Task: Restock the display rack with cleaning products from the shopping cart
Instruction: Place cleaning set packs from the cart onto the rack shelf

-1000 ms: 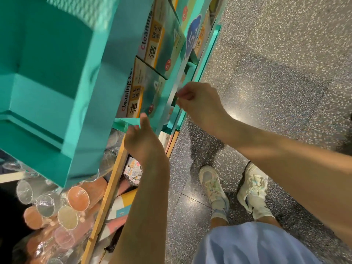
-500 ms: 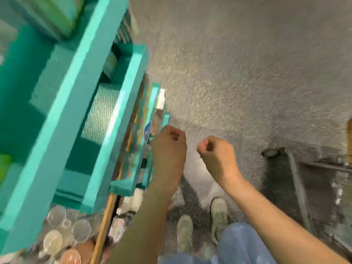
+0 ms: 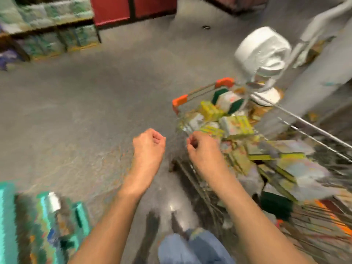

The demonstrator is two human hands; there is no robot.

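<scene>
With both forearms stretched out in front of me, my left hand [image 3: 149, 144] hangs over bare grey floor [image 3: 80, 111], fingers curled loosely into the palm and gripping nothing. Just beside it, my right hand [image 3: 204, 149] is curled the same way and equally empty, its knuckles at the near corner of the shopping cart [image 3: 314, 134]. Neither hand touches the other or the cart's wire.

Inside the cart lies a jumbled heap of cleaning products [image 3: 236, 126]: yellow-and-green packs, sponge-like blocks with dark green faces, flat boxes toward my right. Orange caps mark the cart's far corners. A plump white pack [image 3: 262, 48] sits at the far end of the cart, though motion blur keeps me from telling what it rests on.

Half a second ago my hands were in much the same loose fists, but they hung beside the teal display rack, which filled the left of the view; now only a blurred corner of the rack [image 3: 45, 225] shows at lower left, and the cart, then a mere edge at the right, lies before me. My jeans [image 3: 196, 248] show at the bottom, and stocked shelves [image 3: 49, 35] stand across the floor.
</scene>
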